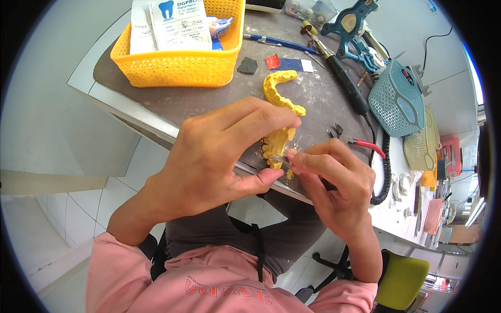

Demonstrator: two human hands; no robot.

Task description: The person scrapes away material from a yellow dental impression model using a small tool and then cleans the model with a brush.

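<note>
1. Left hand (209,151) first: it's clamped on a chunky yellow plaster-like dental cast (277,140), thumb at the near end, fingers over the far end.
2. Right hand (339,182) has thumb and forefinger pinched together on a thin grey metallic tool (278,158) against the cast. Mostly hidden, so can't tell what kind.
3. The cast is between both hands, at the near edge of the brown worktop (167,101); can't tell if it's resting there. I'd guess light, stiff and chalky, maybe slippery with dust. Teeth could chip, so grab the thick base.
4. Looks: matte yellow, bumpy tooth shapes on the left, yellow crumbs (290,175) nearby.
5. Just beyond: a yellow horseshoe-shaped cast (271,91).
6. Farther out: yellow perforated plastic basket (180,72) far left, red-handled metal pliers (368,145) right, black corded handpiece (347,78) far right.
</note>
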